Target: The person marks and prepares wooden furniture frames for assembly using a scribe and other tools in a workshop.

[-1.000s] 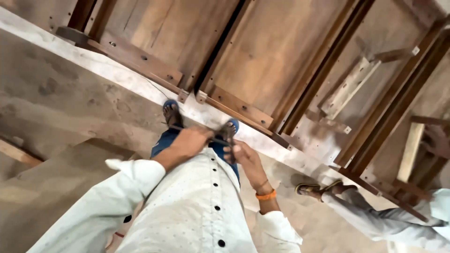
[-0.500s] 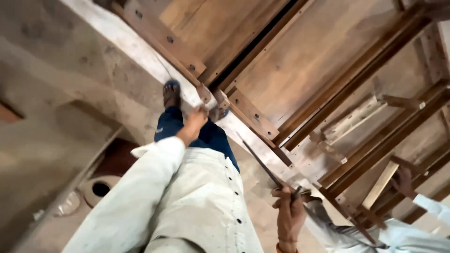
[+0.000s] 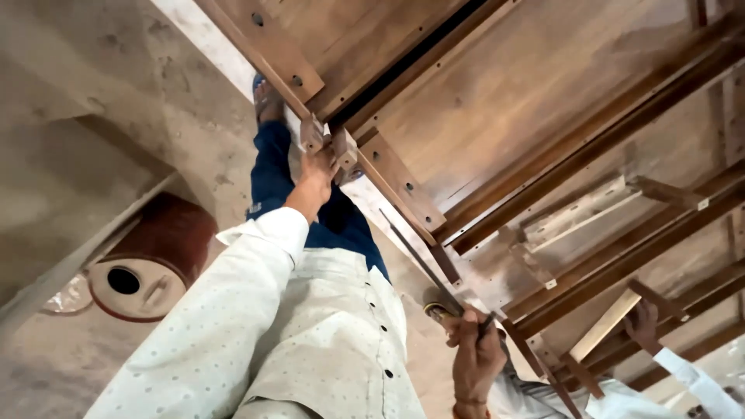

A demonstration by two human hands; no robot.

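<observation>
While the head camera looks down past a white dotted shirt, the left hand (image 3: 317, 172) is stretched forward onto the near edge of a large brown wooden frame (image 3: 497, 116) lying on the concrete floor (image 3: 116, 85). Its fingers rest on a pair of small wooden blocks (image 3: 330, 143) at the joint where two drilled rails meet; whether the fingers are closed round a block or only pressing on it cannot be told from this angle.

Right hand (image 3: 475, 353): closed narrow around one end of a long thin dark metal strip (image 3: 423, 260), which runs from the fist up toward the frame's near rail. Looks like a blade or flat bar; exact kind not resolvable.

Judgement on handling: the strip is likely light, stiff along its length but springy sideways, with possibly sharp edges, so the end grip seems sensible. The frame looks heavy and rigid; best held by rails, not panels.

Other items: a round reddish-brown drum (image 3: 151, 260) lies at the floor's left. A second person's hand (image 3: 641, 322) in a white sleeve holds a cross-batten at the frame's far right corner.
</observation>
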